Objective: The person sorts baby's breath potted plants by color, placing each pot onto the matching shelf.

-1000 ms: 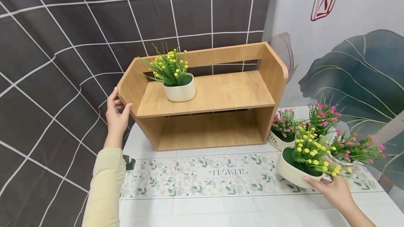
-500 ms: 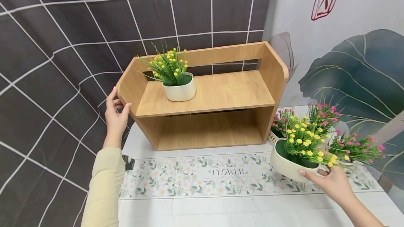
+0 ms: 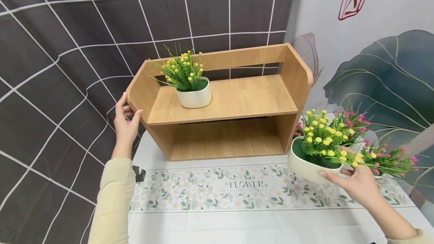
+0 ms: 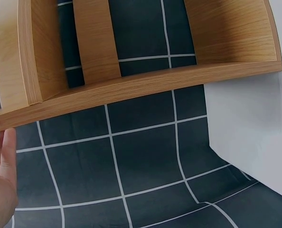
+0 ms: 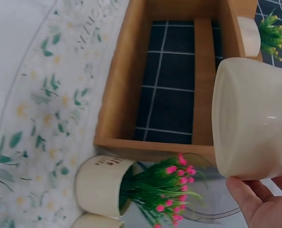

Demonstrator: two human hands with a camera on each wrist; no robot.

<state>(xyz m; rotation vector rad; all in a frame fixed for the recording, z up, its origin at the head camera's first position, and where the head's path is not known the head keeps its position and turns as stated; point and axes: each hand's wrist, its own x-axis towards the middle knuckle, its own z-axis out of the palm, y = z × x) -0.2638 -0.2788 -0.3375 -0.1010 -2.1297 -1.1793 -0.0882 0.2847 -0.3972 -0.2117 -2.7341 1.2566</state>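
Note:
My right hand (image 3: 359,183) grips the end of a cream oval pot of artificial yellow flowers (image 3: 306,166), held tilted above the table at the right. In the right wrist view its thumb and fingers (image 5: 248,192) press on the pot's side, and the pot's base faces the camera. A two-level wooden shelf (image 3: 251,93) stands in the middle. Against its left side panel rests my left hand (image 3: 127,121), fingers loosely extended and thumb apart; the left wrist view shows fingertips at the panel's edge. Another pot of yellow flowers (image 3: 194,99) sits upright on the upper board, left of centre.
Pots with pink flowers (image 3: 386,157) stand on the table right of the shelf, partly hidden behind the held pot. A flower-printed strip (image 3: 203,189) crosses the white table. A dark gridded cloth (image 3: 210,14) hangs behind. A small black object (image 3: 138,173) lies by the left sleeve.
My right hand has raised the pot of yellow flowers and brought it slightly left, closer to the shelf's right side. The left hand stays at the shelf's left panel.

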